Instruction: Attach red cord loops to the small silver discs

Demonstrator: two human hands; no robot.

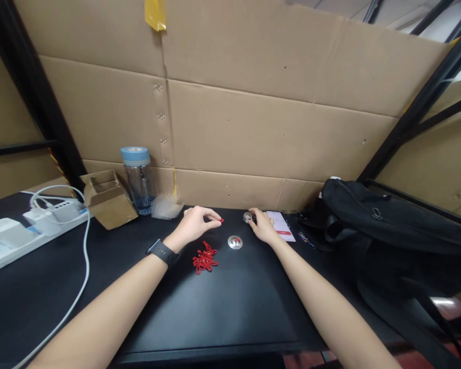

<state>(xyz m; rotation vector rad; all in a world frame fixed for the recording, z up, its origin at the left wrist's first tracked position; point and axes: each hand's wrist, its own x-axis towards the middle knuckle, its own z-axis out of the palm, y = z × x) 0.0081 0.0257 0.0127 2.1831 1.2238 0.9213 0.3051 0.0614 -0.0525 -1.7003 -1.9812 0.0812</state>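
Observation:
My left hand (194, 224), with a dark watch on the wrist, is closed in a pinch on a small red cord loop (222, 220). Below it on the black table lies a heap of red cord loops (205, 259). Between my hands rests a shiny silver dome-like disc (235, 243) showing some red near its centre; whether that is cord or a reflection, I cannot tell. My right hand (263, 225) is closed around a small round shiny object (248, 217) with a dark part. The fingers hide much of that object.
At the left are a power strip (0, 261) with chargers and cable, an open cardboard box (109, 200), a blue-lidded bottle (138, 179) and a clear plastic bag (167, 206). A phone (280, 225) and a black backpack (388, 220) sit right. Cardboard (238, 128) walls the back.

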